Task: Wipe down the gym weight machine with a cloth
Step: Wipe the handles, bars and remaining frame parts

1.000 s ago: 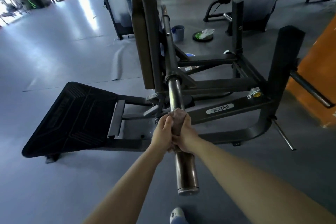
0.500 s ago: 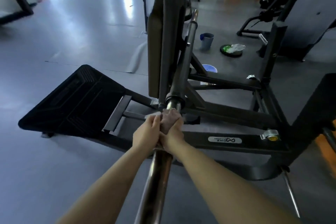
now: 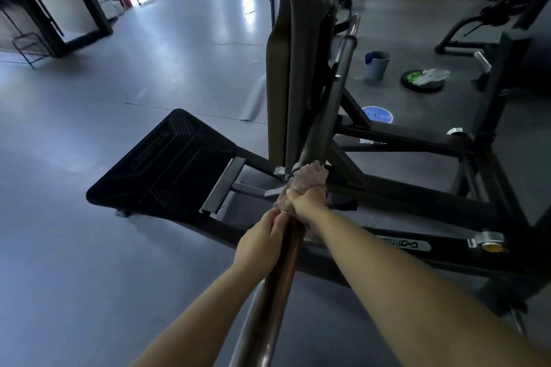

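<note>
The cloth [image 3: 304,185] is pink and fuzzy, bunched around the shiny metal bar [image 3: 283,271] of the weight machine [image 3: 417,205]. The right hand [image 3: 307,205] squeezes the cloth tight against the bar. The left hand [image 3: 259,240] sits just below it, fingers curled around the bare bar. A black foot plate [image 3: 161,164] lies to the left. The floor [image 3: 104,247] is smooth and grey. Farther back stand a grey bucket [image 3: 377,65] and a small blue bowl [image 3: 377,115].
</note>
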Available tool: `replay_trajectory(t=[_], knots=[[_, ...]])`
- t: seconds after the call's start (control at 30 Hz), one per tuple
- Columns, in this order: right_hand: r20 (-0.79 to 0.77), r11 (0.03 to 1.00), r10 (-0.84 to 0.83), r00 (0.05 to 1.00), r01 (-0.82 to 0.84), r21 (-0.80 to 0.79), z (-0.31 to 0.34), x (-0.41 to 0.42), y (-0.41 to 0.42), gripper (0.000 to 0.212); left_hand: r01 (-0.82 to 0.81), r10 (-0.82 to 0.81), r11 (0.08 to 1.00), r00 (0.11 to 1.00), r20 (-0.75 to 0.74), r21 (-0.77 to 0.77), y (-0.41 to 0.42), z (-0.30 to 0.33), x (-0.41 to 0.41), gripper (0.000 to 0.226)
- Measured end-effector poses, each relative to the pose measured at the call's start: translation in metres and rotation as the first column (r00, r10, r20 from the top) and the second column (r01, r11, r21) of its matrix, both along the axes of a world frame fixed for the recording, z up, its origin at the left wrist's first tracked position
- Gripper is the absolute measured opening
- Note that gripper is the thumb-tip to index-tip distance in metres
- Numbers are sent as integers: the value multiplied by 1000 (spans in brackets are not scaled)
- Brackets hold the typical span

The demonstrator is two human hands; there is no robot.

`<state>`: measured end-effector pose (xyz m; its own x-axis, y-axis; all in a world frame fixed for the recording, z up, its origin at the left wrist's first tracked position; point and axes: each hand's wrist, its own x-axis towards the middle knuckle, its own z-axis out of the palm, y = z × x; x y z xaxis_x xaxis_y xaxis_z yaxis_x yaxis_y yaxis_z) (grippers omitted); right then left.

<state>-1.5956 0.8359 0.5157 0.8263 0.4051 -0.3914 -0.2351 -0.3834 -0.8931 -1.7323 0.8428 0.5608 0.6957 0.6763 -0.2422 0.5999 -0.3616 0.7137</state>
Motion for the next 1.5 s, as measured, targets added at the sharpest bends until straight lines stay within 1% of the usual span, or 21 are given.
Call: replay_trajectory(t=[0.07,0.17,0.23,0.37,0.47,0.57,0.67,0.73,0.8,0.83,0.9,0.97,1.0,1.07,1.1,1.13,1.2,1.23,1.3,1.37,1.5], knots=[[-182,999,-36,983,38,10,4,-3,-5,77,-12,15,997,999,47,-74,-1,-3,-1,35],[-183,992,109,977,-118,-36,-8,-24,-23,51,-52,62,989,995,75,-140,2,-9,5,32],[-206,988,156,966,-155,20,-20,-34,-34,43,-106,119,980,991,69,-169,6,-10,12,33],[-416,959,283,864,-242,149,-24,-26,-38,33,-182,187,963,982,9,-199,16,-8,24,31],[-484,973,222,846,-161,166,-21,-7,-28,39,-209,207,953,978,-33,-217,18,-6,33,33],[-378,972,210,902,-152,180,-19,12,-19,47,-231,229,948,973,-37,-219,17,-3,45,33],[-351,966,211,912,-139,220,-16,17,-19,28,-247,249,943,968,-23,-223,11,1,56,27],[-312,957,268,911,-213,198,-17,17,-21,24,-241,242,948,970,-22,-207,8,1,61,29],[-189,933,352,917,-327,148,-6,15,-33,21,-244,245,947,969,-24,-211,8,1,65,31],[-166,919,390,906,-373,127,-2,17,-42,23,-245,243,946,969,-33,-211,9,1,67,33],[-144,862,503,852,-484,151,-2,27,-60,43,-248,243,945,969,-50,-212,11,2,74,35],[-244,784,620,746,-581,217,2,37,-73,36,-250,245,946,968,-49,-206,14,5,82,37],[-227,771,636,738,-615,165,0,44,-77,32,-247,244,948,969,-39,-199,15,7,86,37],[-27,829,556,831,-556,-51,2,64,-79,45,-233,236,952,972,-12,-197,17,10,95,36],[117,883,469,875,-462,-81,1,75,-79,42,-228,232,953,973,-1,-201,18,12,99,36],[236,920,388,891,-390,-41,6,85,-77,37,-226,232,953,973,5,-203,18,13,102,36],[454,927,330,828,-375,9,13,102,-68,50,-240,249,948,968,17,-209,18,14,105,38],[506,908,373,778,-418,-26,15,105,-61,60,-252,264,943,964,30,-217,19,12,107,39],[508,821,551,662,-539,-188,14,96,-43,65,-263,286,936,956,70,-233,19,11,109,33],[485,753,653,582,-567,-333,-1,77,-32,59,-263,298,934,947,118,-242,20,9,111,24],[545,767,633,550,-540,-346,-13,75,-29,54,-290,332,928,928,167,-232,23,9,120,24]])
